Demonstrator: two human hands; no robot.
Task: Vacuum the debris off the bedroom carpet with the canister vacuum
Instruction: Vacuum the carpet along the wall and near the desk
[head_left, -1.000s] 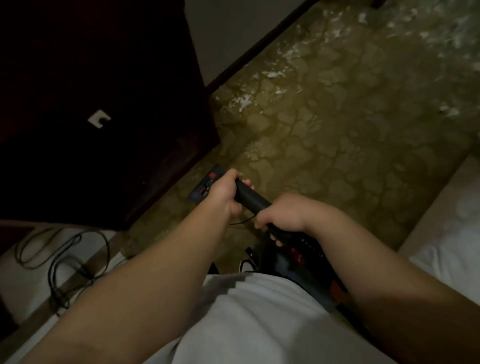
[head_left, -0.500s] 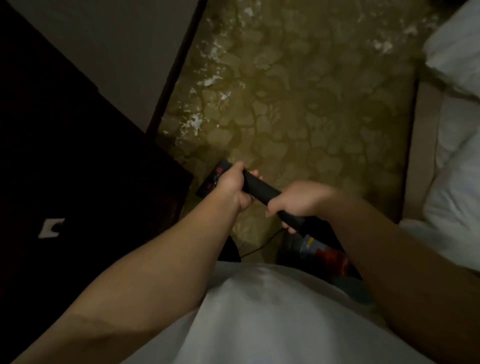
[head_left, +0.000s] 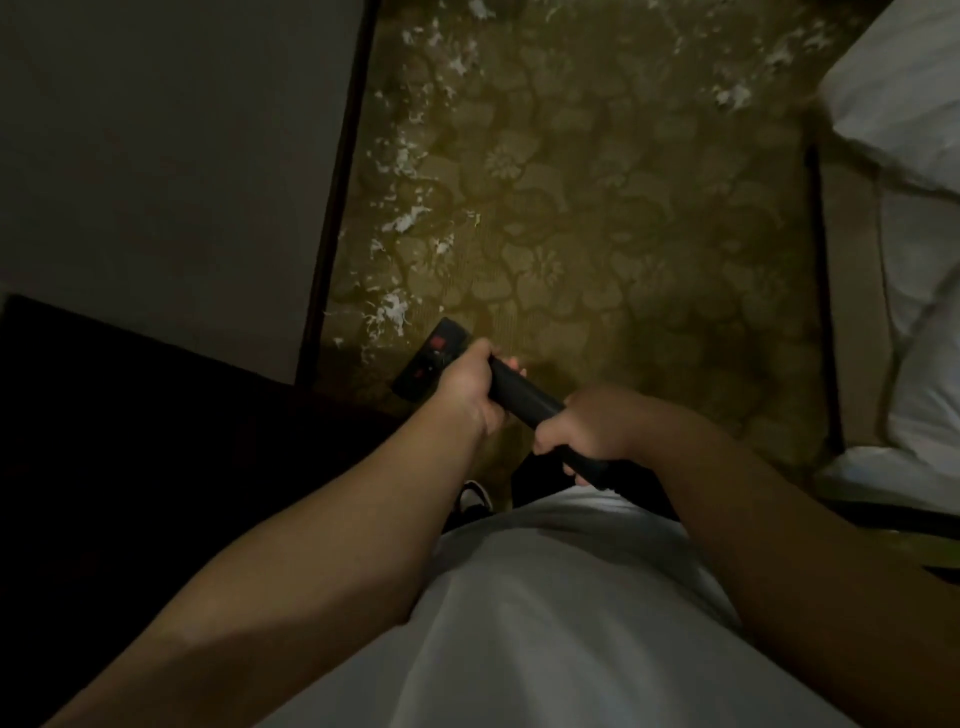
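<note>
Your left hand (head_left: 470, 387) and right hand (head_left: 587, 431) both clench the black vacuum wand (head_left: 522, 397), arms extended. Floor head (head_left: 431, 358) sits just beyond left hand, beside white debris (head_left: 389, 312) on carpet (head_left: 597, 234).

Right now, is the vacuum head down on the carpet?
Looks down: the vacuum head lies against the carpet beside white debris.

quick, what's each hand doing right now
Left hand: closed around the vacuum wand, nearer the floor head.
Right hand: closed around the same wand, further back.
</note>
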